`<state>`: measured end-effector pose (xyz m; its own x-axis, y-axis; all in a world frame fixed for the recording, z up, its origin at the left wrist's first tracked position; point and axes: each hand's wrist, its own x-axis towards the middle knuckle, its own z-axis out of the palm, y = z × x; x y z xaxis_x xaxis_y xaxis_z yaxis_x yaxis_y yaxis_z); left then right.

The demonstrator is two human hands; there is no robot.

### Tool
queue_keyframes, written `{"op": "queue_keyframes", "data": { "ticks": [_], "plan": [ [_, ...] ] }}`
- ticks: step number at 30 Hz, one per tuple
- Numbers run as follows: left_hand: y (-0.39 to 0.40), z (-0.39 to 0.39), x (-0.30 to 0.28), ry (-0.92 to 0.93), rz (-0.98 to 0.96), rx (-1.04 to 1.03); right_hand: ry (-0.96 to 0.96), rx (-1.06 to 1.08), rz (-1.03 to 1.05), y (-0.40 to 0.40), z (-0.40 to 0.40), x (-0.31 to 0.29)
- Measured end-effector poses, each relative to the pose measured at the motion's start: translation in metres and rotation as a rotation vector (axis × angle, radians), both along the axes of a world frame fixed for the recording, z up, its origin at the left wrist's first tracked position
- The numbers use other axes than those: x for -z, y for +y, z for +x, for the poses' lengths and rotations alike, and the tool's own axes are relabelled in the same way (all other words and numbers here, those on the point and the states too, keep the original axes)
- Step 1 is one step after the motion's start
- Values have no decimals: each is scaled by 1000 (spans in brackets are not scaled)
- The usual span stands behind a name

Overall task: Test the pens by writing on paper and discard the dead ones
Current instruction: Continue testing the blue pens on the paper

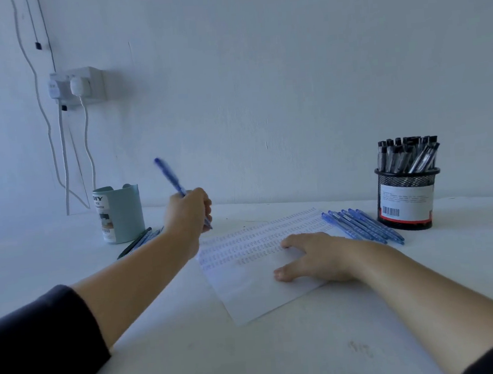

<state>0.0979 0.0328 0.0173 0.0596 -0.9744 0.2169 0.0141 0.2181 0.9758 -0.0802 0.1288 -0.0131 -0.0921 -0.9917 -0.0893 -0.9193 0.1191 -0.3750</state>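
The person's left hand [188, 212] was curled round a blue plastic pen [173, 183], gripping it low on the barrel so that the cap end slanted up and away to the left, blurred, while the tip pointed down near the far left edge of the white sheet of paper [248, 285]; whether the tip touched the sheet I could not tell. The right hand [314, 255] lay flat on the paper with its fingers spread and relaxed, holding nothing, pressing the sheet to the white table [254, 359]. Rows of small blue marks covered the upper half of the page. Just beyond that hand, a row of blue pens [362, 226] lay side by side at the paper's right corner, beside a black mesh pot [406, 199] crammed with black-capped pens [406, 155]. To the left stood a pale green plastic cup [121, 214], with a few pens [138, 241] lying at its foot.
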Motion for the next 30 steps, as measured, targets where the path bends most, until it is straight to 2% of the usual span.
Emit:
{"op": "queue_keyframes", "data": {
  "ticks": [5, 8, 12, 18, 27, 30],
  "plan": [
    [-13, -8, -7, -19, -74, 9, -19, 6, -37, 4, 5, -6],
    [-5, -10, 8, 12, 25, 97, -65, 13, -68, 4, 8, -5],
    [13, -6, 14, 90, 159, 200, -26, 3, -90, 5, 12, -6],
    [20, -8, 12, 60, 186, 275, -7, -8, -93, 11, 14, -8],
    [21, -7, 10, 136, 176, 200, -7, -1, -109, 8, 13, -6],
    [20, -8, 12, 63, 136, 144, 12, 3, -144, 9, 16, -6]
  ]
}}
